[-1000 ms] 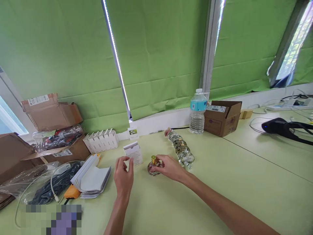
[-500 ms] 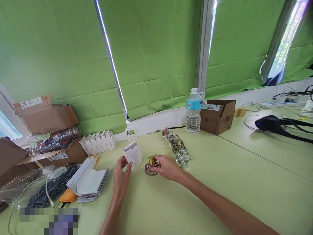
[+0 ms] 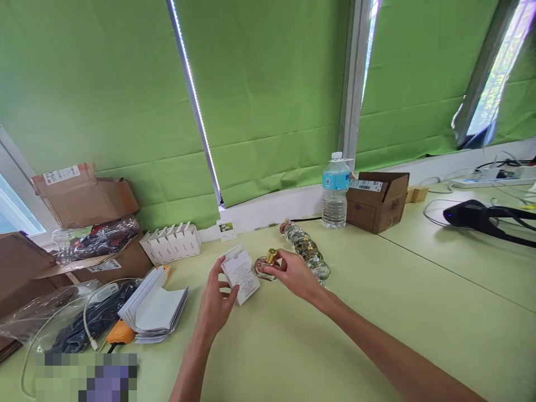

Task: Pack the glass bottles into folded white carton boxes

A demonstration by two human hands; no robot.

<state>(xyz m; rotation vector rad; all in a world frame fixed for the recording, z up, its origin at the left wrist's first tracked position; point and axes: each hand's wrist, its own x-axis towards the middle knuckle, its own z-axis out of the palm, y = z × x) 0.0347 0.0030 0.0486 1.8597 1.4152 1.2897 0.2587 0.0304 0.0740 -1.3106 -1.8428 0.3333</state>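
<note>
My left hand [image 3: 218,298] grips a small white carton [image 3: 243,277] printed with text, its upper end open and tilted. Just right of the carton, my right hand [image 3: 296,274] holds a pinkish glass perfume bottle [image 3: 263,270] with a gold cap between thumb and fingers. The bottle leans beside the carton's upper edge; whether they touch I cannot tell. Behind my right hand runs a line of several more glass perfume bottles [image 3: 309,251]. A row of white cartons [image 3: 175,244] with raised flaps stands further back on the left.
Folded white sheets [image 3: 157,312], bagged cables and cardboard boxes [image 3: 113,268] crowd the left side. At the back stand a small picture card [image 3: 226,230], a water bottle [image 3: 335,195] and an open cardboard box [image 3: 372,206]. A black headset-like device [image 3: 473,218] lies at right.
The carton has tilted and moved right, closer to the bottle. My right hand has raised and tipped the perfume bottle. The camera view has shifted slightly.
</note>
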